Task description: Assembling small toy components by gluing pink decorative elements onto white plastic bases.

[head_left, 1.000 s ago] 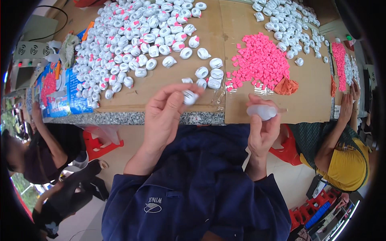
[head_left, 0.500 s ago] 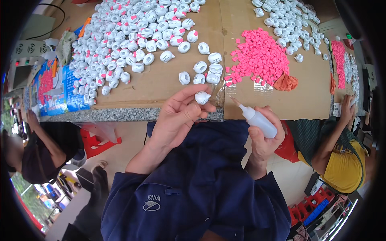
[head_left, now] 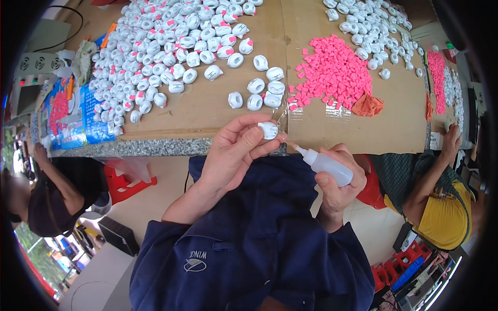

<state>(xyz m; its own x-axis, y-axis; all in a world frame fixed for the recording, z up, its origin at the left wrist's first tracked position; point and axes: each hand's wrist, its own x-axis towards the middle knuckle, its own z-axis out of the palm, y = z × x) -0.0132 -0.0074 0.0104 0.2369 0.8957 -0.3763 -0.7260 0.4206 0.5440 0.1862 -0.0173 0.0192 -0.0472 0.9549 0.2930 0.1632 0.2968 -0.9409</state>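
A translucent squeeze bottle (head_left: 330, 169) sits clamped in the right hand (head_left: 342, 181), contents impossible to make out, its nozzle (head_left: 305, 154) pointing toward the left hand (head_left: 232, 151). That hand pinches a white piece (head_left: 268, 130), just beside the nozzle's tip. Beyond the right hand, pink pieces (head_left: 332, 72) lie heaped on the cardboard-covered worktop (head_left: 166, 147).

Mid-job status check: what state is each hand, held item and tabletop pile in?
Left hand: pinching a white piece
Right hand: gripping a squeeze bottle
White piece: held up in the fingers
Squeeze bottle: tilted, tip toward the left hand; contact unclear
Pink pieces: heaped loose
Orange scrap: crumpled
Left-side white pieces: spread loose, some with pink parts
Upper-right white pieces: loose
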